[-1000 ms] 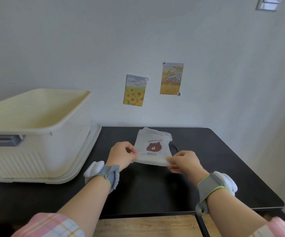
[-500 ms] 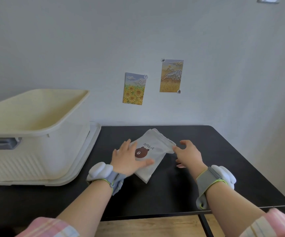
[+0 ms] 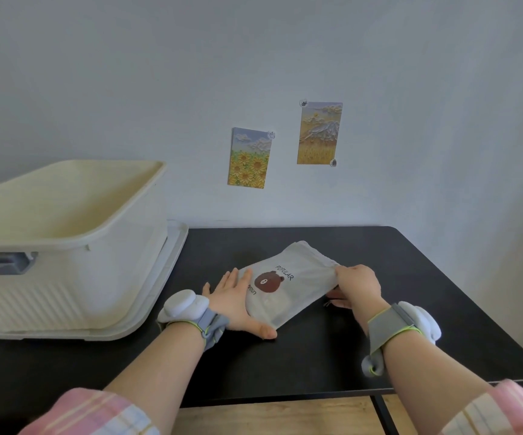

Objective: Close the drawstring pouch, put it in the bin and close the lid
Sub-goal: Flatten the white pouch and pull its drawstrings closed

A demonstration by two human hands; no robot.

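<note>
Count: 1 pouch, 1 bin, 1 lid, 2 wall cards, 2 hands, 2 wrist units.

Pouch (image 3: 288, 284): white cloth, flat, roughly rectangular, lying diagonal on the desk (image 3: 410, 309) at centre-right of frame. Brown bear print w/ "POPULAR" text on top face. Soft, a bit wrinkled; gathered end points to the upper right. Cord not clearly visible.

Left hand (image 3: 238, 301): flat, palm down, fingers spread, pressing the pouch's lower-left end onto the desk. Not gripping.

Right hand (image 3: 359, 285): fingers curled, pinching the pouch's right edge near the gathered end.

Bin (image 3: 65, 246): cream plastic, rectangular w/ rounded corners, ribbed side wall, smooth rolled rim, grey handle insert on the near side. Open top, left side of frame. Interior floor not visible from here.

Lid (image 3: 172, 271): same pale plastic, flat w/ raised lip, sits under the bin like a tray; right edge sticks out beside the bin, well apart from the pouch.

Desk: matte black top, rounded corners, black frame below; wood floor at bottom of frame.

Wrist units: 1 per wrist, grey fabric strap w/ lime trim + white rounded plastic pod.

Sleeves: pink plaid, bottom corners.

Wall cards: 2, rectangular, painted look; sunflowers (image 3: 249, 158) lower left, mountain/field (image 3: 319, 133) upper right.
</note>
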